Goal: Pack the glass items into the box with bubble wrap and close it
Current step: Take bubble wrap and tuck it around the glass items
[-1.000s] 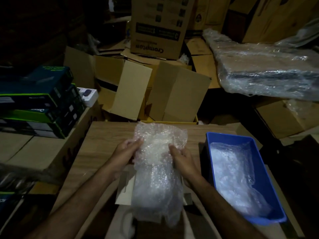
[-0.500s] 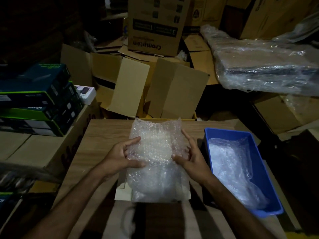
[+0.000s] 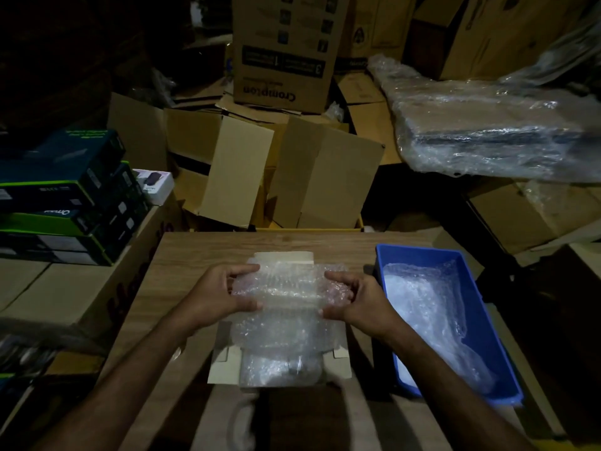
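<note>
A small open white cardboard box (image 3: 224, 359) lies on the wooden table (image 3: 201, 252), its flaps spread. A sheet of clear bubble wrap (image 3: 286, 320) is draped over it, covering the inside. My left hand (image 3: 221, 296) grips the wrap's left edge and my right hand (image 3: 351, 299) grips its right edge, both over the far half of the box. A dark shape shows faintly through the wrap near the box's near end; I cannot tell what it is.
A blue plastic bin (image 3: 474, 307) with more bubble wrap stands to the right. Stacked dark product boxes (image 3: 65, 196) sit on cartons at the left. Folded cardboard (image 3: 325, 177) and a Crompton carton (image 3: 283, 50) crowd the back; a plastic-wrapped bundle (image 3: 494, 125) lies back right.
The bubble wrap was held upright above the box; both hands have lowered and flattened it over the box, now gripping its two side edges.
</note>
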A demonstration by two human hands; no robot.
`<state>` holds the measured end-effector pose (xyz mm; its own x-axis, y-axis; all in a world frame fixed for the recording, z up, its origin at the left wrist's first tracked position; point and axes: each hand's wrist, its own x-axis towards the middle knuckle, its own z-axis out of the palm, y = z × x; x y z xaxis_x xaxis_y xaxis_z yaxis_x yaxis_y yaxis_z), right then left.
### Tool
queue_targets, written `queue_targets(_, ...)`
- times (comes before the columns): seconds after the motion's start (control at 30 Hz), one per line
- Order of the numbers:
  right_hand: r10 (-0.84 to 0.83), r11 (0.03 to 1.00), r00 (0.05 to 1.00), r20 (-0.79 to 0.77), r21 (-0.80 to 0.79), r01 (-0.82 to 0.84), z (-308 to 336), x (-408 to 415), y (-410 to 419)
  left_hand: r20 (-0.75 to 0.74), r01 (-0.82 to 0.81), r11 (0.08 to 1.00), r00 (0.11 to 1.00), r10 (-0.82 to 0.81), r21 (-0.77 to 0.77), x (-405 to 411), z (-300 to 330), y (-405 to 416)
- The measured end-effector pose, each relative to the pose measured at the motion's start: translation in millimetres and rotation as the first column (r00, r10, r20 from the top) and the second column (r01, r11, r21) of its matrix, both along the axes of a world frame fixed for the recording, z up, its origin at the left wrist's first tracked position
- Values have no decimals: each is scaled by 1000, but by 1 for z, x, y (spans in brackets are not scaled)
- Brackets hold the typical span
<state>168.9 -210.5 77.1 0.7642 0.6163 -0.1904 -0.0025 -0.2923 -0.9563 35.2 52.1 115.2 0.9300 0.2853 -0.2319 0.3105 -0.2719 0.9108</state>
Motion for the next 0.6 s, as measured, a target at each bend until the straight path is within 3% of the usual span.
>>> queue_targets(0.1,50,988,983,179,-156,-22,7,4,3,10,35,969,999,-39,243,6,1,0)
queue_targets(0.17,95,980,965,245,-191,-48,12,9,4,53,24,949,998,-43,315,6,4,0)
queue_targets(0.23,108,990,974,200,-116,-86,18,15,2,108,-2,985,994,-17,173,4,11,-2)
queue_targets(0.33,23,997,999,-42,69,-20,31,15,2,108,-30,987,993,48,-157,-3,18,-17)
queue_targets(0.47,-100,975,970,-223,171,140,27,8,14,134,-134,979,979,155,-156,0,5,-27)
queue_targets(0.6,1,1000,946,-324,20,5,16,1,9,146,-283,919,933,330,-274,0,-2,-33)
